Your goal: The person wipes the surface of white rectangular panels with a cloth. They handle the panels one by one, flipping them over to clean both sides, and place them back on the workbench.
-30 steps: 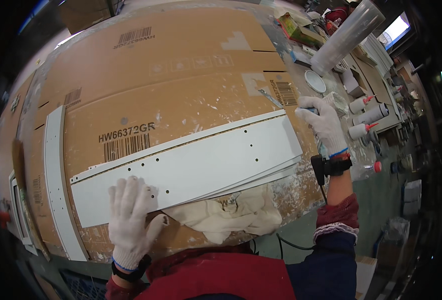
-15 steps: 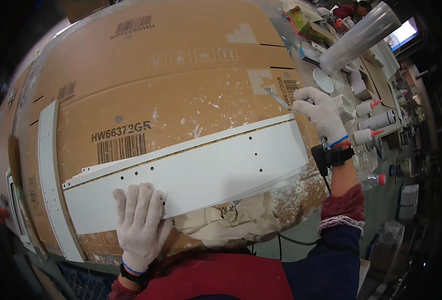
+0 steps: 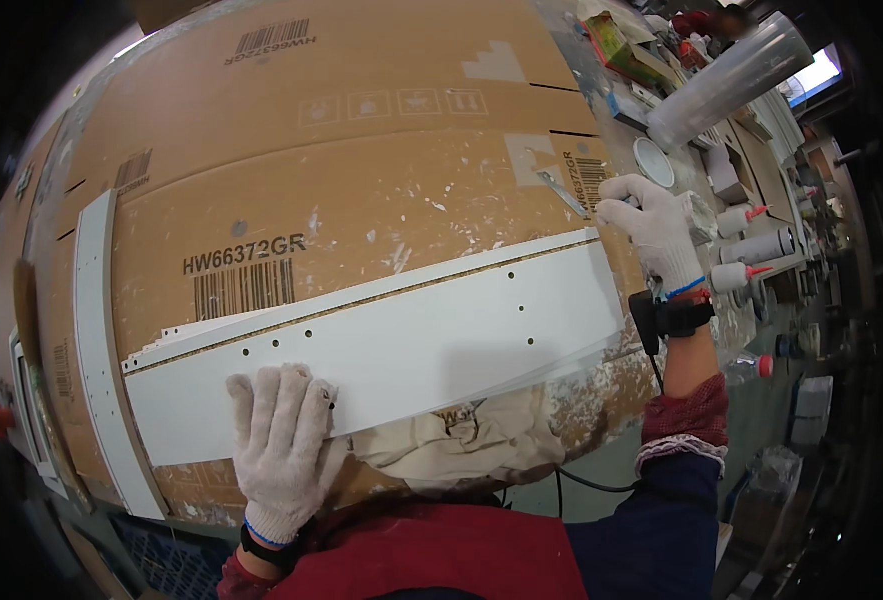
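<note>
A long white board [image 3: 412,345] with several small dark holes and a groove along its far edge lies slanted on the cardboard, with more white boards partly showing beneath it. My left hand [image 3: 282,430], in a white knit glove, rests flat on the board's near left part, fingers stretched out. Past the board's right end is my gloved right hand [image 3: 657,225], its fingers curled together; what sits inside them is hidden. A slim grey metal tool [image 3: 564,194] lies just left of its fingertips; whether the fingers hold it is unclear.
Cardboard [image 3: 392,200] spotted with white covers the table. A narrow white strip [image 3: 102,330] lies at left. A crumpled cloth [image 3: 472,445] is at the near edge. Red-tipped bottles [image 3: 730,277], a white lid [image 3: 654,163] and a roll of clear film [image 3: 727,85] are at right.
The whole view has shifted slightly, the scene sliding a little to the right. Both hands keep nearly the same places against the board and cardboard.
</note>
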A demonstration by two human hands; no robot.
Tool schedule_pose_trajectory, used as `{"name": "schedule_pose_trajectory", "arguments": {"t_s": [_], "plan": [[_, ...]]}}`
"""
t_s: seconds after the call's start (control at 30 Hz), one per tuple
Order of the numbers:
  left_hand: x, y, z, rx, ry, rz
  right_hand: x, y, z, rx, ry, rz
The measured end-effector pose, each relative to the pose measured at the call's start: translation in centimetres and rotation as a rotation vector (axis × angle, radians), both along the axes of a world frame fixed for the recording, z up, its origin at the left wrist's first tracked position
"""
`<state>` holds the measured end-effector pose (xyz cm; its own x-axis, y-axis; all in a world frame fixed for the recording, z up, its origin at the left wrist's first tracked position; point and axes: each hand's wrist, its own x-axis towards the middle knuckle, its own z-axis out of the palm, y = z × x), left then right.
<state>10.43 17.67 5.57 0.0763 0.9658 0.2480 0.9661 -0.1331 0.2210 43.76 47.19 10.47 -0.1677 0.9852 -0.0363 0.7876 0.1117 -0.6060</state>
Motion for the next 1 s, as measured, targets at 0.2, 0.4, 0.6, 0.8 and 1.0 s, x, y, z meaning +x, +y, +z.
{"name": "schedule_pose_trajectory", "arguments": {"t_s": [0.2, 0.4, 0.6, 0.8, 1.0], "plan": [[0.0, 0.0, 0.0, 0.005, -0.015, 0.002, 0.2, -0.4, -0.2, 0.176, -0.210, 0.038], [0.3, 0.1, -0.2, 0.017, -0.008, 0.014, 6.1, -0.9, -0.3, 0.036, 0.353, -0.258], [0.2, 0.0, -0.5, 0.062, -0.018, -0.006, 15.4, -2.0, -3.6, 0.291, -0.029, -0.356], [0.1, -0.1, -0.5, 0.060, 0.009, -0.007, 17.3, -2.0, -6.1, 0.328, -0.221, -0.439], [0.2, 0.0, -0.4, 0.037, 0.021, 0.001, 19.2, -0.9, -8.9, 0.263, -0.198, -0.449]]}}
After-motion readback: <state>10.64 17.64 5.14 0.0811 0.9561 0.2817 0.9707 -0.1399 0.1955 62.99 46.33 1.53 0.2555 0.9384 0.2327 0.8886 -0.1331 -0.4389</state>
